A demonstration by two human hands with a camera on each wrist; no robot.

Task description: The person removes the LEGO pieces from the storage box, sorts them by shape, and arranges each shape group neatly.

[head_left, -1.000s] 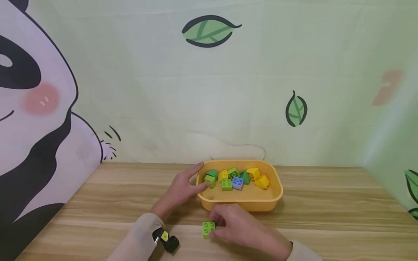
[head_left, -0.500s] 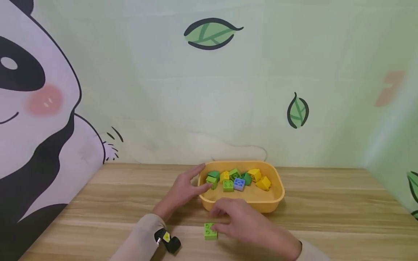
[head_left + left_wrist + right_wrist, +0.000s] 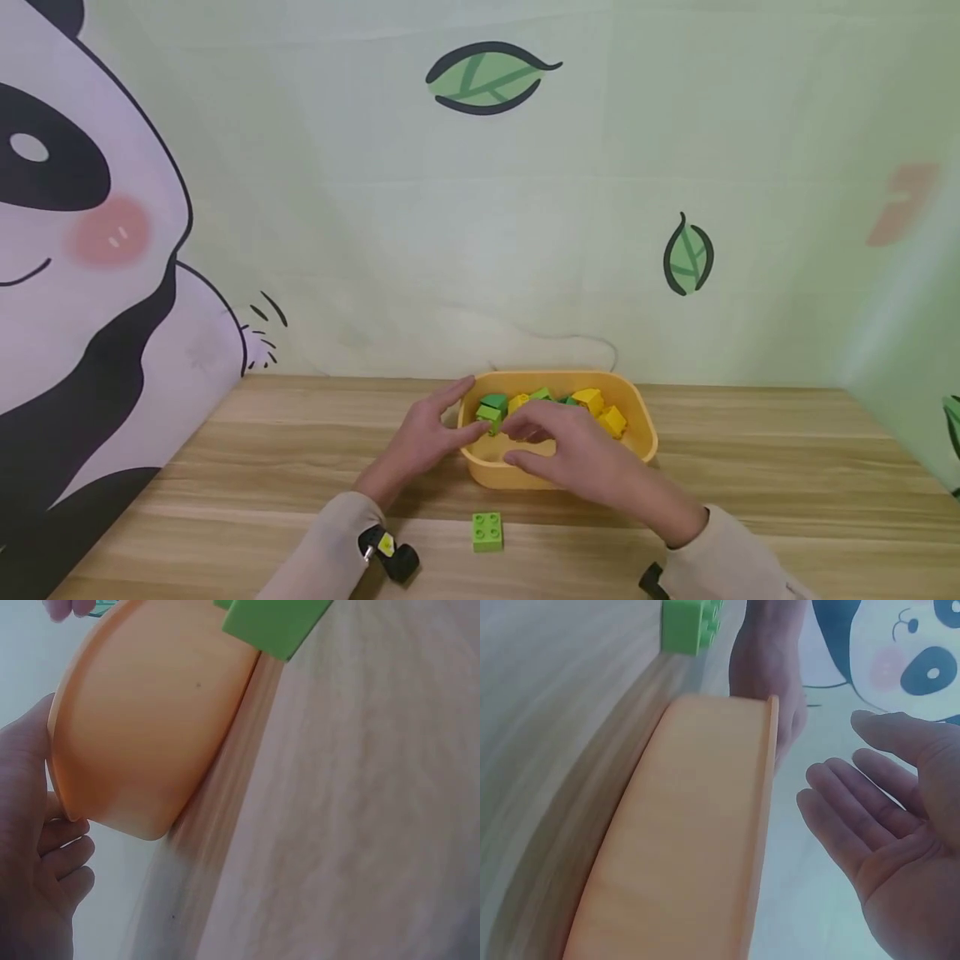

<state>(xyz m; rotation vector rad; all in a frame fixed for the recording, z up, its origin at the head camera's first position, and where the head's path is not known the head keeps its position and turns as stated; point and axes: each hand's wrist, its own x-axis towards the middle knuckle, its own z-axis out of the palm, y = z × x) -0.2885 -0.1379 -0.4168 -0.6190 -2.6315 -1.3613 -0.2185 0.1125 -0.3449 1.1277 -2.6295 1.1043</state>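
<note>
My left hand (image 3: 420, 440) holds the left rim of the yellow-orange plastic tub (image 3: 501, 477), the thumb over the rim. In the left wrist view its fingers (image 3: 69, 859) curl at the outer side. My right hand (image 3: 581, 446) is over the tub with thumb and fingers apart; the right wrist view shows nothing in its relaxed fingers (image 3: 832, 817). A light green four-stud toy brick (image 3: 487, 533) lies on the table in front of the tub. Inside are light green bricks (image 3: 489, 415), yellow bricks (image 3: 589, 401) and dark green ones; my right hand hides some.
The wood-grain table (image 3: 750, 467) reaches back to a pale green cloth backdrop (image 3: 360, 208) printed with a panda and leaves. The tub stands near that backdrop. A small black wrist camera (image 3: 397, 560) sits on my left sleeve.
My right hand has let go of the light green brick on the table and moved up and away, over the tub. My left hand stays at the tub's rim.
</note>
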